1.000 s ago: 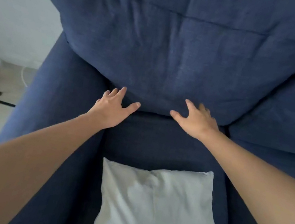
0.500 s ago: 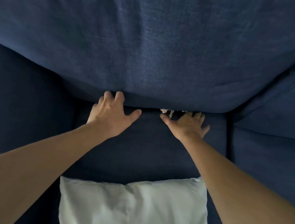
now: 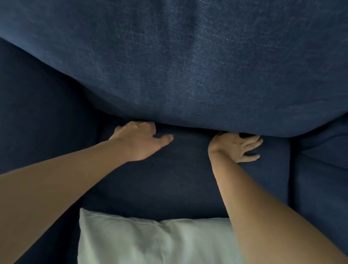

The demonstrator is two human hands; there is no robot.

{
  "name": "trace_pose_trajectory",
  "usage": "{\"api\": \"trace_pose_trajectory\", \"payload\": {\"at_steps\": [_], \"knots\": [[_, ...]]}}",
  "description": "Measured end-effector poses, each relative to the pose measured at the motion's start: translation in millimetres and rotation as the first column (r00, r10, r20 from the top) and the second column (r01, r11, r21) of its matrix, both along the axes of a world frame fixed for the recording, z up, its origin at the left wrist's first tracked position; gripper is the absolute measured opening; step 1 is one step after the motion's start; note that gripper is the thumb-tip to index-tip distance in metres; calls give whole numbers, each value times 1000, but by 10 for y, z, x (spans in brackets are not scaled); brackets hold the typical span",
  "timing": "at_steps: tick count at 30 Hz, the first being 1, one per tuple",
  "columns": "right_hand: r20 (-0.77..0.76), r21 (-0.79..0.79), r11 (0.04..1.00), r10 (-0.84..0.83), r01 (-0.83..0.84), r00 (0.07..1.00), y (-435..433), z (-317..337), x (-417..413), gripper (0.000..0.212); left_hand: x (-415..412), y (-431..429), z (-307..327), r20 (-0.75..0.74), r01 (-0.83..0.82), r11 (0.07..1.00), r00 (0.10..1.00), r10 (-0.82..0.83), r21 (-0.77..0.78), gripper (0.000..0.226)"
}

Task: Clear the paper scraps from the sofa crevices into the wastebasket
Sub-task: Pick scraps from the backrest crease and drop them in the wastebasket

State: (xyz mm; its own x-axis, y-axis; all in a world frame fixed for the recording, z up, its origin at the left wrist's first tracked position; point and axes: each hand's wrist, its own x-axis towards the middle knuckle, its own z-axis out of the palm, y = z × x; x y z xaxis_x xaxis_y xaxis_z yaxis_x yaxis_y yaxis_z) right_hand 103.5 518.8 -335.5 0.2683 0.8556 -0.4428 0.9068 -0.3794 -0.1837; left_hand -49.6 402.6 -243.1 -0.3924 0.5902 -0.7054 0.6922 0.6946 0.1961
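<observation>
The dark blue sofa fills the view. Its big back cushion (image 3: 193,54) bulges over the seat cushion (image 3: 183,179). My left hand (image 3: 139,140) lies on the seat with its fingertips tucked into the crevice under the back cushion, thumb out to the right. My right hand (image 3: 234,147) has turned palm outward at the crevice further right, fingers spread, the upper ones reaching into the dark gap. No paper scrap shows now, and no wastebasket is in view.
A pale throw pillow (image 3: 158,258) lies on the seat's near part between my forearms. The sofa arm (image 3: 27,119) is on the left. A second seat and back cushion (image 3: 339,182) adjoin on the right.
The view has closed in on the crevice. My right hand slid right and rotated, fingers into the gap. The white scrap seen by its fingertips half a second ago is hidden now.
</observation>
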Motion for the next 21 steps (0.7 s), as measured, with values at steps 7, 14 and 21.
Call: {"api": "trace_pose_trajectory", "payload": {"at_steps": [7, 14, 21], "knots": [[99, -74, 945, 324, -318, 941, -88, 223, 213, 53, -84, -169, 196, 11, 2, 999, 1000, -2, 39, 74], [78, -96, 808, 588, -581, 805, -209, 859, 199, 39, -350, -543, 565, -25, -66, 991, 997, 69, 121, 71], [-6, 25, 601, 799, -799, 601, -619, 1675, -473, 35, -819, -1351, 1081, -104, -97, 953, 986, 131, 287, 66]]}}
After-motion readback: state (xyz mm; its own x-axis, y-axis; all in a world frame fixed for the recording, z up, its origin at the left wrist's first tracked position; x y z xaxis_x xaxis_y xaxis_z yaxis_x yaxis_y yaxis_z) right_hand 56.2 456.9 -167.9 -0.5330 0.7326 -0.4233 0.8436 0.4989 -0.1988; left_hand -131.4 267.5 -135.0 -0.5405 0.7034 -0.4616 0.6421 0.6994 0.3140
